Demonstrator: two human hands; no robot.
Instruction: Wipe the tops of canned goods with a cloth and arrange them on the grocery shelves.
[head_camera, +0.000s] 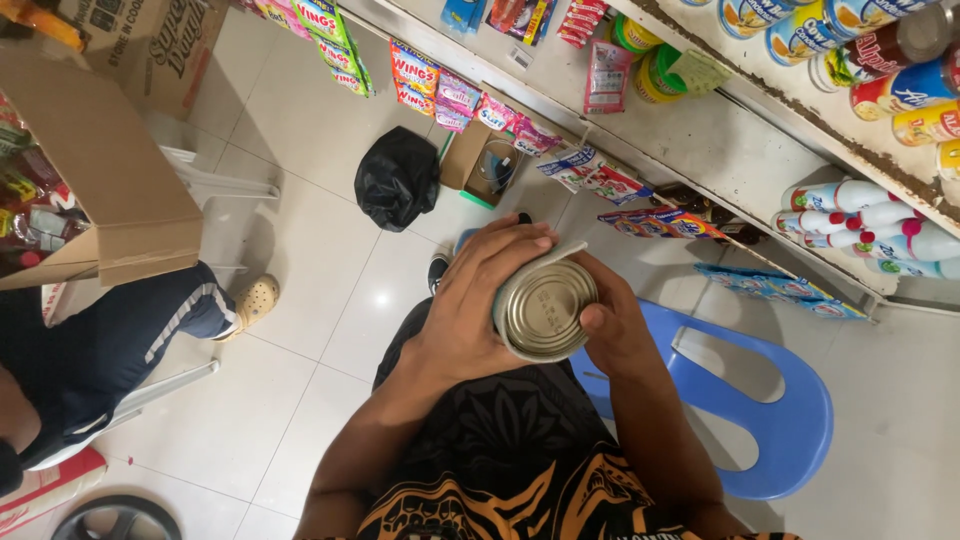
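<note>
Head view, looking down. Both hands hold a metal can at the centre of the view, above the person's lap and over the white tiled floor. The can's plain silver end faces the camera. The left hand wraps the can from the left side, its fingers curled closed over the top edge and side wall. The right hand supports the can from the right, its thumb pressed on the rim of the silver end and the remaining fingers hidden behind the can; how far they curl cannot be told. A pale strip of label shows along the can's upper edge, between the two hands.

Just right of the hands and lower, a blue plastic stool stands on the floor. Beyond the hands lies a black plastic bag, with a small open cardboard box beside it. Shelving runs diagonally across the upper right, carrying tins on the top tier, white bottles with red caps lower down, and hanging snack sachets along its front edge. At the left, a large cardboard box rests above another person's leg in dark trousers with a white stripe, ending in a beige clog
</note>
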